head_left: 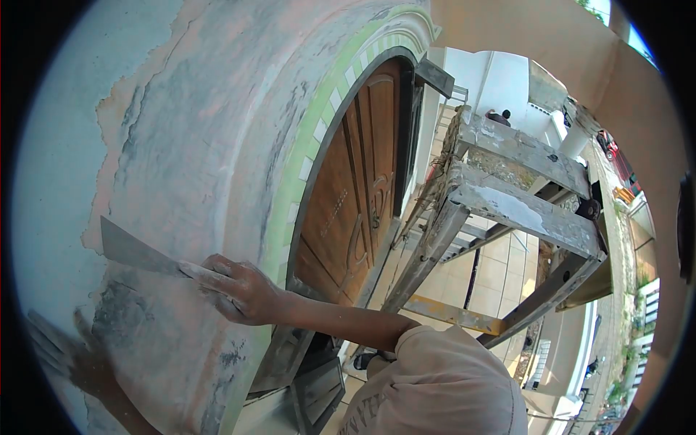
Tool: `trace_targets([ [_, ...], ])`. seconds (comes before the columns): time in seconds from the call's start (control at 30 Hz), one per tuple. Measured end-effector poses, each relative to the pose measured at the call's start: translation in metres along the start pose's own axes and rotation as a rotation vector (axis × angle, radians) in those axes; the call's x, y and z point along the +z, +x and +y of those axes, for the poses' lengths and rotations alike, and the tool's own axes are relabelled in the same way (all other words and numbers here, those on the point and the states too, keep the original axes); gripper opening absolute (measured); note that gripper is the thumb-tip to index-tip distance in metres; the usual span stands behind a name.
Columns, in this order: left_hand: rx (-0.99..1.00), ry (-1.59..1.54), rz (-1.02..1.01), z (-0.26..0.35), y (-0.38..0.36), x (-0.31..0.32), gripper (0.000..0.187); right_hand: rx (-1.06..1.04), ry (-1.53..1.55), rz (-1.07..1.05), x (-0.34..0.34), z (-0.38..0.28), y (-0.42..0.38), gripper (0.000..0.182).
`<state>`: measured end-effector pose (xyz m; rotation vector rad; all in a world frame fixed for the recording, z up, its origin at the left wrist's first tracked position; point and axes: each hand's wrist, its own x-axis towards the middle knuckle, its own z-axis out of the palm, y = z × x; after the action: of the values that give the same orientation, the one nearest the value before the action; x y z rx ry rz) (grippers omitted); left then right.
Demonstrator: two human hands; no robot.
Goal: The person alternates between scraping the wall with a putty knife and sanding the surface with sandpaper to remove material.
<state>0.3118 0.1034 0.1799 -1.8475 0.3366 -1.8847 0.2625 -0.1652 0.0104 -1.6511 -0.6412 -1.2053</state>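
My right hand [243, 291], dusted with pale powder, is closed around the handle of a wide-bladed scraper [138, 250]. Its flat metal blade points left and lies against or very near the patchy wall [174, 167]; contact is hard to tell. Lower left, my left hand [83, 362] rests with fingers spread against the wall, partly in shadow. Bare plaster in grey and pinkish tones meets a ragged edge of pale blue-white paint [51, 145] close to the blade tip.
An arched wooden door [355, 196] with green-and-white trim [319, 130] stands right of the wall. A paint-spattered stepladder [522, 206] rises close on the right. Tiled floor [486, 275] lies far below. Another person [499, 116] is in the distance.
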Motion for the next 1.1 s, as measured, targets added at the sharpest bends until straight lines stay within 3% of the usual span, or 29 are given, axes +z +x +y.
trace_targets([
  [0.1,0.170,-0.069,-0.078,0.005,-0.002,-0.010,0.060,0.005,-0.045,-0.003,0.002,-0.003,-0.004,0.062],
  [0.2,0.112,-0.096,-0.109,-0.023,0.000,-0.010,0.063,0.012,-0.034,-0.056,-0.003,-0.003,0.000,0.061],
  [0.27,-0.065,-0.073,-0.060,-0.038,0.007,-0.009,0.068,-0.002,-0.009,-0.064,-0.002,-0.002,0.002,0.056],
  [0.33,-0.079,-0.059,0.074,-0.015,0.022,-0.019,0.074,-0.018,-0.009,-0.061,-0.004,-0.006,0.007,0.050],
  [0.43,-0.050,-0.169,-0.077,-0.008,0.015,-0.027,0.078,-0.060,0.099,-0.069,-0.005,-0.001,0.008,0.045],
  [0.53,-0.027,-0.217,-0.197,-0.017,0.007,-0.029,0.075,0.270,0.510,-0.200,0.000,-0.025,0.001,0.054],
  [0.63,0.083,-0.361,-0.135,-0.025,0.001,-0.029,0.059,0.524,1.049,-0.276,0.013,-0.077,0.033,0.059],
  [0.7,0.227,-0.492,-0.071,-0.031,-0.013,-0.022,0.053,0.599,1.186,-0.399,0.023,-0.086,0.044,0.063],
  [0.73,0.190,-0.568,-0.034,-0.031,-0.018,-0.022,0.048,0.636,1.247,-0.455,0.028,-0.089,0.049,0.065],
  [0.9,-0.016,-0.749,0.329,-0.015,-0.022,-0.016,0.031,0.758,1.283,-0.473,0.047,-0.102,0.065,0.065],
  [1.0,0.106,-0.454,0.163,-0.023,-0.014,-0.037,0.030,0.780,1.280,-0.493,0.056,-0.107,0.067,0.065],
  [1.1,0.142,-0.550,0.080,-0.024,-0.015,-0.033,0.030,0.779,1.284,-0.500,0.060,-0.109,0.065,0.066],
])
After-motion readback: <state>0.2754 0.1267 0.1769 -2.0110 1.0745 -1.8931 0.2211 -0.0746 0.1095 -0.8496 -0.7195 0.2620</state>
